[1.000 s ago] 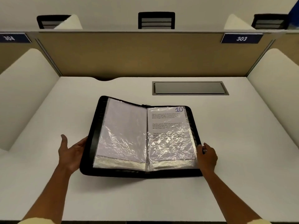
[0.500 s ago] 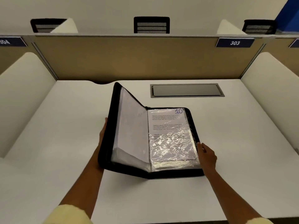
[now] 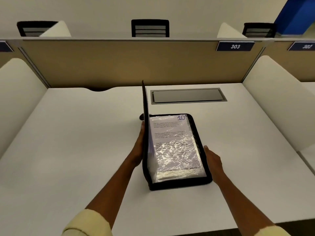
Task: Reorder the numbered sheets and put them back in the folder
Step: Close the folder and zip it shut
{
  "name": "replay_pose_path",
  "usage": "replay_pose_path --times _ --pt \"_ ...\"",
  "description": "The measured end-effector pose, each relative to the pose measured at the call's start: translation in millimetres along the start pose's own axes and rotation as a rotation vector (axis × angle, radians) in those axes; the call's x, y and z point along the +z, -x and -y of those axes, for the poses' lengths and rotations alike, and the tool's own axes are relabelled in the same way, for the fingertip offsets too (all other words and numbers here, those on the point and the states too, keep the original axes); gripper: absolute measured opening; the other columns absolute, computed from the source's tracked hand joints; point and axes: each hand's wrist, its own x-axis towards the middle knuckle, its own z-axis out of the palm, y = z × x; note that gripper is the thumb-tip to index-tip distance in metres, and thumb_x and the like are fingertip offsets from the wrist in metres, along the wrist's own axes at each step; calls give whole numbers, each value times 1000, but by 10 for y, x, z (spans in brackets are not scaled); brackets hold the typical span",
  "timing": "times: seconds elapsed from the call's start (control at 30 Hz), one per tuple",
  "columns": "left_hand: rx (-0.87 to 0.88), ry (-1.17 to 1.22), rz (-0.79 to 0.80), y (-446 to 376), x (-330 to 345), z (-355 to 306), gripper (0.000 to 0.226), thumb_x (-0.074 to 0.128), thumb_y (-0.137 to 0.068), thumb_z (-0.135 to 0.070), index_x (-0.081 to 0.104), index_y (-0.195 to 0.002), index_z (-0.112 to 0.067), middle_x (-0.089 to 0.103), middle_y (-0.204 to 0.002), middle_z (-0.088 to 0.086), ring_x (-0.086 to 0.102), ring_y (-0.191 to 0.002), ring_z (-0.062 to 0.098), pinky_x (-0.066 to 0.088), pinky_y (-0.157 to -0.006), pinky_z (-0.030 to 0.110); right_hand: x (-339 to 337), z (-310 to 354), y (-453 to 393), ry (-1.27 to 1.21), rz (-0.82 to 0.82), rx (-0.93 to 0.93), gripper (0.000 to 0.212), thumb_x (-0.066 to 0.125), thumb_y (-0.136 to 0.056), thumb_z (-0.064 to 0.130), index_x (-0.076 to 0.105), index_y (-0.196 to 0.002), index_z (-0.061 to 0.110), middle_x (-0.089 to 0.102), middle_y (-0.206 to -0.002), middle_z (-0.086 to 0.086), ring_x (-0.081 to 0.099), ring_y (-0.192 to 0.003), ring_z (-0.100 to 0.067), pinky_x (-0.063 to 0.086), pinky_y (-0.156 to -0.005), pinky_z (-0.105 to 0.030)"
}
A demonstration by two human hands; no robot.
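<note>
A black folder (image 3: 180, 183) lies on the white desk, its right half flat and its left cover (image 3: 145, 106) standing nearly upright. The visible sheet (image 3: 172, 138), in a crinkled plastic sleeve, is marked 10 at its top right corner. My left hand (image 3: 139, 143) presses flat against the outside of the raised cover, with the fingers mostly hidden behind it. My right hand (image 3: 212, 159) rests with straight fingers against the folder's right edge.
A grey cable hatch (image 3: 188, 95) is set into the desk (image 3: 76, 142) just behind the folder. Cream side dividers (image 3: 276, 103) and a tan back panel (image 3: 119, 63) enclose the desk. Black chair backs (image 3: 150, 28) show beyond the panel.
My left hand has swung the left cover up from nearly flat to almost vertical, moving rightward with it. My right hand has stayed at the right edge.
</note>
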Motion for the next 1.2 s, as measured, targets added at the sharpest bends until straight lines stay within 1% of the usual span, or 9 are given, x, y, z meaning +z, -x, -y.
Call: replay_pose_path --times 0.03,0.1,0.2,0.4,0.57,0.67,0.8,1.03,1.2 --pt "45 9 39 65 158 -144 74 33 -96 -59 30 -152 -11 52 -135 -14 51 -120 -7 40 -98 7 -21 -3 -27 -9 19 18 59 53 -95 61 63 -130 14 62 -129 -7 52 -130 -31 39 -108 -40" --pt "91 -150 79 296 446 -536 68 25 -97 -66 8 -157 -37 20 -160 -20 23 -143 -4 23 -118 22 -53 -21 -78 -31 49 27 69 52 -92 68 60 -135 15 58 -139 -9 50 -133 -30 37 -112 -43" --pt "30 -295 83 193 549 -416 81 32 -92 -70 -3 -156 -34 -9 -164 -11 -7 -150 7 -1 -123 34 -85 -27 -138 -53 89 49 82 48 -87 77 54 -142 17 53 -146 -5 49 -135 -28 36 -114 -44" --pt "40 -846 228 136 688 94 81 35 -94 -65 -4 -156 -32 -17 -163 -3 -17 -150 21 -2 -121 52 -187 -9 -205 -102 186 68 85 34 -90 76 49 -147 15 56 -143 -2 54 -129 -27 43 -109 -41" --pt "152 -1240 280 137 709 364 119 -15 -58 -94 -6 -156 -28 -26 -160 4 -26 -146 26 -7 -119 50 -180 1 -272 16 147 -41 40 47 -101 53 68 -107 19 69 -117 -5 63 -110 -27 48 -96 -39" --pt "173 -1258 247 138 719 391 120 -21 -56 -93 -6 -156 -28 -28 -158 4 -30 -141 22 -12 -114 42 -127 -38 -329 227 92 -154 47 62 -98 39 60 -136 13 66 -130 -6 60 -120 -25 44 -101 -34" --pt "189 -1219 224 139 721 424 114 -13 -62 -94 -4 -156 -30 -24 -160 1 -27 -144 20 -14 -113 41 -27 -12 -378 385 58 -275 37 63 -98 26 62 -133 10 68 -125 -11 64 -110 -26 44 -90 -27" --pt "169 -1070 87 74 691 479 99 5 -77 -88 11 -156 -31 -13 -163 -5 -15 -150 17 -4 -120 44 119 113 -645 475 53 -331 36 63 -98 22 61 -131 7 68 -122 -14 66 -106 -30 49 -91 -33" --pt "67 -883 -113 -112 538 366 68 46 -96 -56 29 -153 -23 11 -165 4 11 -151 25 15 -120 39 261 327 -912 686 -3 -448 45 61 -98 31 54 -140 14 51 -142 -12 49 -127 -32 41 -107 -45"
